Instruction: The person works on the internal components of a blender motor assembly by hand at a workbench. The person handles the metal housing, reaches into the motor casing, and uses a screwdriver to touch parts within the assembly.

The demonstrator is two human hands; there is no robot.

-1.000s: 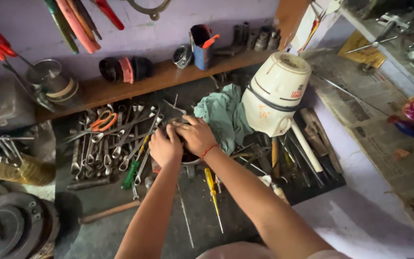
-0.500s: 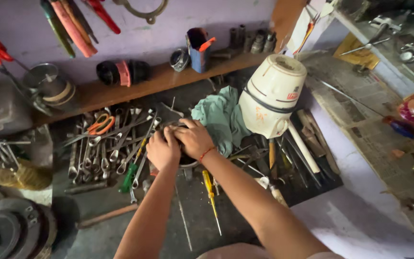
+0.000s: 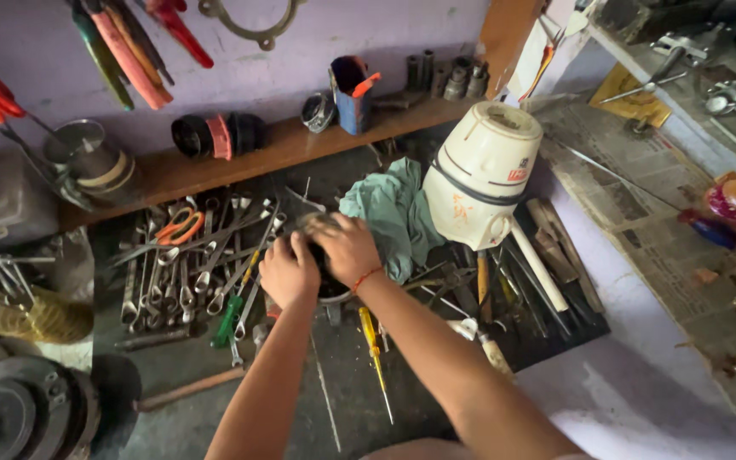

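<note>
Both of my hands press together on a small dark round part (image 3: 331,288) at the middle of the workbench. My left hand (image 3: 290,271) is closed over its left side. My right hand (image 3: 344,245), with a red thread around the wrist, covers its top. The part is mostly hidden under my fingers, so its shape is unclear. A teal rag (image 3: 393,213) lies just right of my hands. A yellow-handled screwdriver (image 3: 373,345) lies below them, between my forearms.
A cream appliance body (image 3: 480,177) lies tipped to the right. Several wrenches (image 3: 181,277) and orange-handled pliers (image 3: 177,227) are spread at left. A wooden shelf (image 3: 274,153) holds a blue cup (image 3: 351,94) and a metal can (image 3: 87,158). A dark pulley wheel (image 3: 10,413) sits bottom left.
My hands have stayed on the small part, shifting only slightly. The view has moved a little, nothing else has changed.
</note>
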